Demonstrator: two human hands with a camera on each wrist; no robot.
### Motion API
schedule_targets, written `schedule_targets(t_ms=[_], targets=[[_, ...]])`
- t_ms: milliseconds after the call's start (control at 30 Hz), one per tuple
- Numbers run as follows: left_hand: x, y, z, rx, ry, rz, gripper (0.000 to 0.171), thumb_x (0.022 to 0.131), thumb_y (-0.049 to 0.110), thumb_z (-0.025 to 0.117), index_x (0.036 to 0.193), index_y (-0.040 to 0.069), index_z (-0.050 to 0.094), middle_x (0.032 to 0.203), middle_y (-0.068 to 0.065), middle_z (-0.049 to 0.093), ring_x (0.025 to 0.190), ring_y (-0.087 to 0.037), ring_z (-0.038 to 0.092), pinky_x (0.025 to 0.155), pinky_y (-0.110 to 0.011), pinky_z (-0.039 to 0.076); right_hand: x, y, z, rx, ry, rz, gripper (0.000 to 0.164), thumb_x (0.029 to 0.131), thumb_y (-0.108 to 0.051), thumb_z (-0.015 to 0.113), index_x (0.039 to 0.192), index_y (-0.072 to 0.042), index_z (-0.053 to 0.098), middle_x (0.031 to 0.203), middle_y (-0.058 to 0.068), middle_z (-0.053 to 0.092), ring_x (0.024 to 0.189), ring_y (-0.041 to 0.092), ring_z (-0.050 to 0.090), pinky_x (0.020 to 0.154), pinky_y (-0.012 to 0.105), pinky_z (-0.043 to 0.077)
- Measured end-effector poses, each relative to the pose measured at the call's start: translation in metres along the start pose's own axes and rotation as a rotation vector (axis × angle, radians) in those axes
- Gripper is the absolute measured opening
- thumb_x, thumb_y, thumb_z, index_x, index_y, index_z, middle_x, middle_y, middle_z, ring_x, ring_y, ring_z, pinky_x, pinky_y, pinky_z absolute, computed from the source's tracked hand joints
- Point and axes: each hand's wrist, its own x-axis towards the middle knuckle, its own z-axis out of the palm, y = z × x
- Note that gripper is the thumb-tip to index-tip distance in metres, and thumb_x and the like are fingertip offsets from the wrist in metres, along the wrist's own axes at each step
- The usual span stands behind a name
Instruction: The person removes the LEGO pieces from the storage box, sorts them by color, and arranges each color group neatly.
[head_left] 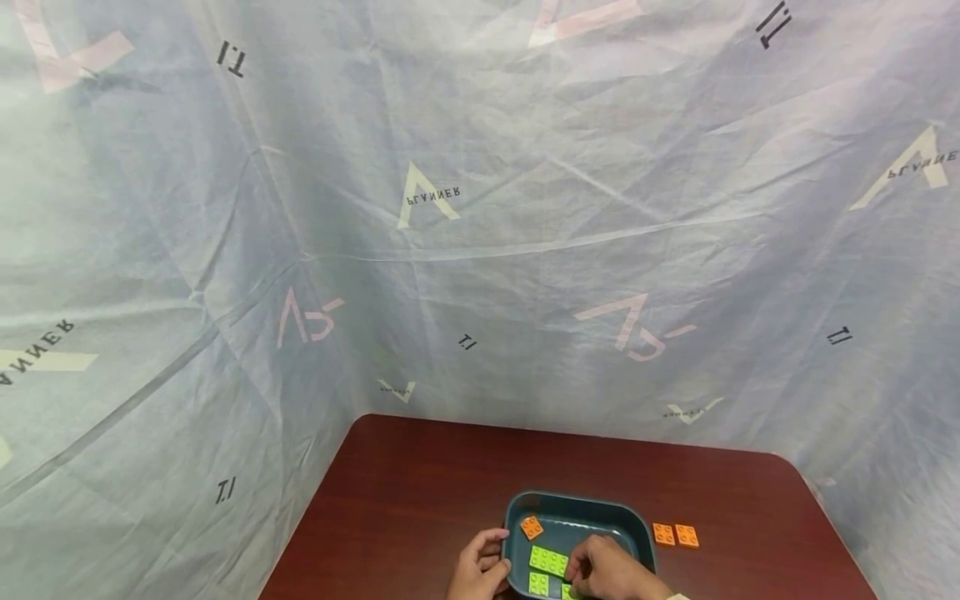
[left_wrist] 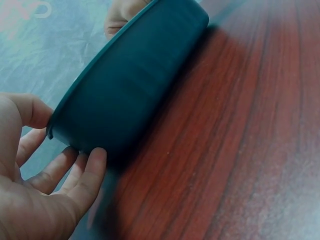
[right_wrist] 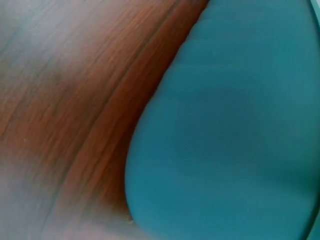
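A dark teal tray (head_left: 570, 503) stands on the table. My left hand (head_left: 480, 565) holds its left end, thumb and fingers spread along the rim; the left wrist view shows the fingertips (left_wrist: 97, 155) against the outer wall. Over the inside of the tray, my right hand (head_left: 606, 568) has its fingers curled down at the green toy bricks. Its fingertips meet the right end of a long green brick (head_left: 548, 560), and a small green brick (head_left: 567, 592) is partly hidden under the hand. Another square green brick (head_left: 538, 583) and an orange brick (head_left: 532, 527) lie in the tray.
Two orange bricks, a left one (head_left: 663, 534) and a right one (head_left: 687, 536), lie on the dark red wooden table (head_left: 435, 467) just right of the tray. Grey printed cloth (head_left: 525, 292) hangs behind and beside the table. The tray's outer wall (right_wrist: 225, 135) fills much of the right wrist view.
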Motion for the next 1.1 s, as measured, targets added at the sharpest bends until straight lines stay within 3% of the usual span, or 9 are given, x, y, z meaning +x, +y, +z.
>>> schedule_targets(t_ms=[400,767,1100], targets=[[-0.001,0.0,-0.001,-0.033,-0.033,-0.01,0.045,0.09,0.003,0.064,0.134,0.005,0.057,0.115,-0.02,0.063,0.098,-0.027,0.068,0.074,-0.04,0.059,-0.003,-0.001,0.001,0.036,-0.014,0.014,0.017,0.077,-0.002,0.068,0.085,-0.014,0.077,0.077,-0.006,0.071,0.066,0.003,0.061,0.06,0.024,0.05],[0.001,0.0,-0.001,-0.031,-0.028,-0.012,0.045,0.089,0.003,0.065,0.134,0.004,0.056,0.116,-0.019,0.064,0.097,-0.026,0.069,0.075,-0.04,0.059,-0.001,0.002,0.003,0.019,0.029,-0.011,0.016,0.076,-0.004,0.07,0.084,-0.017,0.076,0.074,-0.009,0.07,0.065,0.001,0.06,0.06,0.022,0.049],[-0.001,0.003,0.001,-0.017,-0.009,-0.005,0.045,0.089,0.002,0.064,0.133,0.003,0.057,0.116,-0.02,0.064,0.097,-0.026,0.069,0.074,-0.039,0.059,-0.004,-0.001,-0.008,-0.008,0.058,0.025,0.016,0.079,-0.005,0.068,0.085,-0.017,0.076,0.076,-0.008,0.07,0.067,0.004,0.061,0.06,0.025,0.048]])
